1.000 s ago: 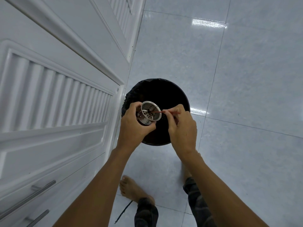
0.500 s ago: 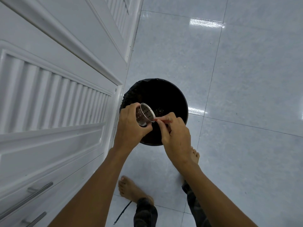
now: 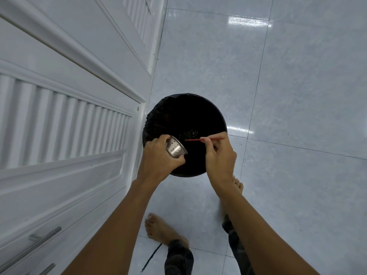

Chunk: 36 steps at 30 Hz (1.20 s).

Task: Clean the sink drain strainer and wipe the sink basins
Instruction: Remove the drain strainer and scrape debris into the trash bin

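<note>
A perforated steel drain strainer (image 3: 175, 149) is gripped in my left hand (image 3: 158, 157), tipped mouth-down over a round black bin (image 3: 186, 114) lined with a black bag. Only its holed outer wall shows; its inside is hidden. My right hand (image 3: 219, 155) pinches a thin red stick (image 3: 193, 139), whose tip points left toward the strainer without touching it. Small specks of debris (image 3: 188, 133) lie inside the bin. No sink is in view.
White louvred cabinet doors (image 3: 65, 124) with metal bar handles (image 3: 44, 238) line the left side, close to the bin. Glossy pale floor tiles (image 3: 297, 96) spread to the right. My bare feet (image 3: 158, 229) stand just behind the bin.
The strainer has turned from mouth facing me to mouth-down over the bin. The red stick has come out of it and now sits to its right.
</note>
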Available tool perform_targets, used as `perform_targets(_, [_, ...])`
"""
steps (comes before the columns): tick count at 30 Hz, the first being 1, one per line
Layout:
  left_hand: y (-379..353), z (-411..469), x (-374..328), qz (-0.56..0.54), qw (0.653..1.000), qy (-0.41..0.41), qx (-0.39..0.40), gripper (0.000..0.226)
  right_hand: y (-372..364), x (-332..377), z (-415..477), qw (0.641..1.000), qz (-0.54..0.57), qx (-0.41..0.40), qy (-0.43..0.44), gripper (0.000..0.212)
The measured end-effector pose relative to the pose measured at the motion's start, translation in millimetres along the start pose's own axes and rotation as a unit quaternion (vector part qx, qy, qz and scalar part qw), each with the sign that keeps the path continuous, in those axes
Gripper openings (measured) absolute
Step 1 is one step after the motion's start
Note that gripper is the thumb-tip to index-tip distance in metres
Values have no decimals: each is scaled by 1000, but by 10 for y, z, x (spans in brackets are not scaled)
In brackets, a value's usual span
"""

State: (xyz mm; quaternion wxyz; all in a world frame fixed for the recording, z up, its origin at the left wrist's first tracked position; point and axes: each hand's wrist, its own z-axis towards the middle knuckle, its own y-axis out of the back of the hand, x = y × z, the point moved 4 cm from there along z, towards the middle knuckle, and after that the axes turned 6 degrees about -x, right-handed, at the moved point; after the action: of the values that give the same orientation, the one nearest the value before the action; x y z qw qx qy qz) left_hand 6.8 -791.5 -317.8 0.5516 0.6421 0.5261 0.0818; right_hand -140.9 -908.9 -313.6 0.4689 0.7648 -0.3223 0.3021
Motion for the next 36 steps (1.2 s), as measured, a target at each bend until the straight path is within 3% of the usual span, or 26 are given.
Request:
perform_targets(2, [-8, 15, 58, -3, 1000, 11, 10, 77, -46, 28, -26, 998, 32, 50, -4, 11])
perform_targets(4, [-26, 10, 62, -9, 1000, 11, 16, 79, -113, 17, -98, 995, -5, 103, 17, 10])
perform_targets(8, [-64, -6, 83, -41, 998, 30, 41, 79, 3, -81, 20, 999, -34, 23, -24, 12])
perform_targets(12, [6, -49, 113, -119, 990, 69, 33, 85, 113, 16, 60, 999, 2, 22, -36, 15])
perform_targets(19, [530, -225, -423, -205, 975, 1, -90, 82, 610, 886, -2, 992, 123, 2, -1, 8])
perform_targets(24, [1501, -367, -1038, -252, 951, -31, -177, 79, 1046, 2111, -217, 983, 168, 5, 76, 7])
perform_targets(30, [3195, -522, -1707, -296, 905, -93, -292, 77, 1471, 3829, -771, 951, 246, 24, 186, 6])
perform_targets(36, [4778, -969, -1728, -249, 858, -134, -429, 73, 1315, 5077, -1563, 904, 325, 79, 268, 8])
